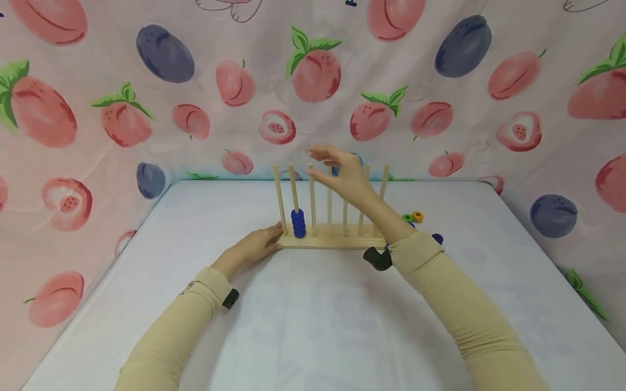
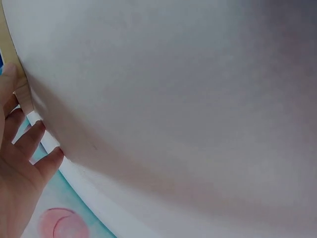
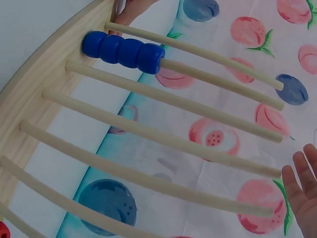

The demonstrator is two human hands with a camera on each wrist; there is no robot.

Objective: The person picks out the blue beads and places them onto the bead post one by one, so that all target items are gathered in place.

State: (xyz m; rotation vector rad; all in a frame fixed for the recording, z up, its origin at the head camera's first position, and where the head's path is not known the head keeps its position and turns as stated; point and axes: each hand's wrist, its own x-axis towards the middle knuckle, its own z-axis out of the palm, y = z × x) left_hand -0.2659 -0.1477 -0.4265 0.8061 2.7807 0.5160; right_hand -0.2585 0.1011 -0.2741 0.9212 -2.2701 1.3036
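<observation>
A wooden peg rack (image 1: 332, 241) with several upright pegs stands on the table. Blue beads (image 1: 298, 224) are stacked low on the second peg from the left; the right wrist view shows the same blue beads (image 3: 130, 52) close together. My left hand (image 1: 256, 243) grips the rack's left end, thumb (image 2: 7, 82) against the front of the base and the other fingers beyond it. Above the middle pegs, my right hand (image 1: 344, 174) is raised with fingers spread from the thumb and holds nothing. Its fingers (image 3: 294, 191) appear near the peg tips in the right wrist view.
Loose beads lie right of the rack: a green bead (image 1: 407, 218), an orange bead (image 1: 417, 216) and a dark blue bead (image 1: 437, 238). Part of a red bead (image 3: 4, 231) shows in the right wrist view. A fruit-patterned cloth (image 1: 235, 125) hangs behind the white table (image 1: 303, 326).
</observation>
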